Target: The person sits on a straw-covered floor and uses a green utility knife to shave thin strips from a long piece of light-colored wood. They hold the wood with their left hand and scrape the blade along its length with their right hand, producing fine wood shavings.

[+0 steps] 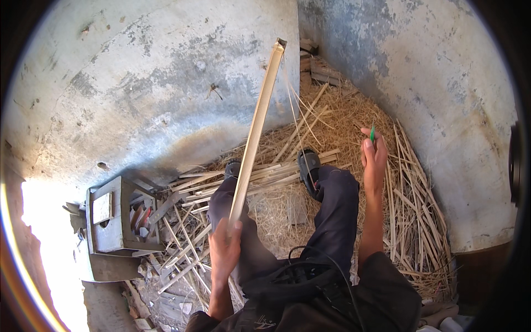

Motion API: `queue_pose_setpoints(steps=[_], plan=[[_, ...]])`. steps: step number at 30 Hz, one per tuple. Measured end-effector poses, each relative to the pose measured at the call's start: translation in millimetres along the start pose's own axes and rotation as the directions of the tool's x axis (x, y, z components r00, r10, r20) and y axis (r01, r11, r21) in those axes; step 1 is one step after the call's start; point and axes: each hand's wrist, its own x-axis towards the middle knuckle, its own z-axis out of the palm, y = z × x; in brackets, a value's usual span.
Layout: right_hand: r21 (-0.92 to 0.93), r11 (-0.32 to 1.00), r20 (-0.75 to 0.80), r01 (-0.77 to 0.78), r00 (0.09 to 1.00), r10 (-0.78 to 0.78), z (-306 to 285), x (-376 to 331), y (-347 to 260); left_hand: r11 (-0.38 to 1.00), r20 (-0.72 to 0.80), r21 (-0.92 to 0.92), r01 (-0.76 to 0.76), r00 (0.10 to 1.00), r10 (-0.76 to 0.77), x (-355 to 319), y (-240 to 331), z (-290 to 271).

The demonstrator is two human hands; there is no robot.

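Observation:
My left hand [225,243] is closed around the lower end of a long, pale split bamboo strip [257,127]. The strip slants up and away, slightly to the right, in front of the wall. At its far end is a dark, rough tip, and a few thin slivers hang from there. My right hand [375,157] is raised on the right, well apart from the bamboo. A slim, pointed green object [373,134] sticks out between its fingers; the rest of it is hidden, so its kind cannot be made out.
Split strips [265,180] lie across the floor around my shoes, over straw-like shavings [348,116]. More long strips [415,205] lean along the right wall. At the left stands a worn wooden box [110,216] with odds and ends inside. Weathered walls [166,72] enclose the spot.

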Motion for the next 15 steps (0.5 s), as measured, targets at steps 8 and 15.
queue_pose_setpoints(steps=[8,15], plan=[[0.136,0.975,0.348,0.174,0.914,-0.211,52,-66,-59,0.987,0.119,-0.157,0.038,0.993,-0.019,10,12,9],[0.044,0.952,0.575,0.304,0.771,-0.273,80,-87,-58,0.986,0.113,-0.165,-0.031,0.992,0.050,11,33,14]])
